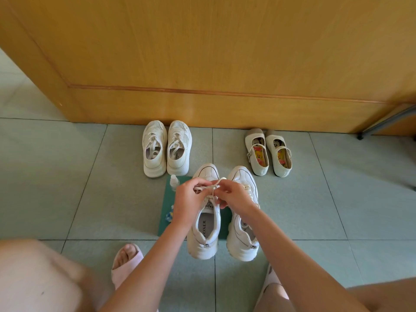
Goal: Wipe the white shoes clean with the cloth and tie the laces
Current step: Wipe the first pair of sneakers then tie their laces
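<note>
Knee point(38, 278) fills 7 o'clock. Shoes point(206, 242) stand at centre on a mat point(167, 212), heels toward the person — laces face up for tying. Left hand point(188, 199) and right hand point(236, 197) each pinch the lace point(212, 187) over the 9 o'clock shoe, likely to tighten the knot.

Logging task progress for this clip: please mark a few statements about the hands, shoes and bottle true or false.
1. The left hand and right hand both pinch the laces of the near sneaker beside the bottle. True.
2. The bottle lies on its side. False: it stands upright on the green mat.
3. The strap shoes sit to the right of the far sneakers in the head view. True.
4. The hands work on the far sneakers. False: they work on the near sneaker.
</note>
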`<state>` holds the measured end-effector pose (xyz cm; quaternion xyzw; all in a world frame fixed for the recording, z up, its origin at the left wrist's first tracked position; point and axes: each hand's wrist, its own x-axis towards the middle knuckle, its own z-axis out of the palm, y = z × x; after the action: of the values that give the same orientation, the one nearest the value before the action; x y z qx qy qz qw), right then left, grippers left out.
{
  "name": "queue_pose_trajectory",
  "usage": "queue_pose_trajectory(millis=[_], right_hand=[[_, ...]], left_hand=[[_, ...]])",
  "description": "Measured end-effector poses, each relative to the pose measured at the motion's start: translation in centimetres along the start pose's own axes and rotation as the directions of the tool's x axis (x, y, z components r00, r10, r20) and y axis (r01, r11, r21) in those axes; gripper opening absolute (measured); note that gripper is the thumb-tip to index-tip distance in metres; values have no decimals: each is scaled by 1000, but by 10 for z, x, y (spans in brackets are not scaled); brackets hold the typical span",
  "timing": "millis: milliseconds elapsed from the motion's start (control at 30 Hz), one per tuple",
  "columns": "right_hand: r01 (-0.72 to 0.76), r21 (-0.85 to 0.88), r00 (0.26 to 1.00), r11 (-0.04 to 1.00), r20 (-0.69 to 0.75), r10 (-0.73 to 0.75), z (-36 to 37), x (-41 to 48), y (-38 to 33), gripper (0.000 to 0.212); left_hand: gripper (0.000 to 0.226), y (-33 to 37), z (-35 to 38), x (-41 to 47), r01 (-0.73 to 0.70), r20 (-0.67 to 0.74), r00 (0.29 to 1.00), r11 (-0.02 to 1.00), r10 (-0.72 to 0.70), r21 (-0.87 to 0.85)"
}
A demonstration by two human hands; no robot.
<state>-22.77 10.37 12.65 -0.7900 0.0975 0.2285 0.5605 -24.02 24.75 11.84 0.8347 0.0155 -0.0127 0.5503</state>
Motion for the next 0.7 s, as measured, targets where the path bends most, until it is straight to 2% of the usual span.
queue_pose_trajectory(millis=[200,300,367,433,600,700], right_hand=[[-25,-32,995,999,-92,22,-3,-4,-2,6],[-33,-193,995,981,-102,13,-5,-5,-4,13],[-67,-396,990,916,-140,11,-7,-5,-3,16],[-126,-588,982,799,-191,15,-10,-8,-2,16],[-174,-761,966,624,-256,-44,-15,-17,-5,16],[-179,-812,958,555,-274,-91,-14,-20,-6,14]], left_hand=[[13,-6,-7,-1,42,-51,998,998,-45,-42],[13,-6,-8,-4,39,-52,998,998,-42,-55],[10,-5,-12,-5,41,-73,996,998,-45,-55],[7,-8,-18,-5,44,-118,992,999,-48,-30],[4,-13,-28,-10,120,-159,980,993,-121,-11],[2,-12,-27,-10,273,-153,939,939,-307,-208]])
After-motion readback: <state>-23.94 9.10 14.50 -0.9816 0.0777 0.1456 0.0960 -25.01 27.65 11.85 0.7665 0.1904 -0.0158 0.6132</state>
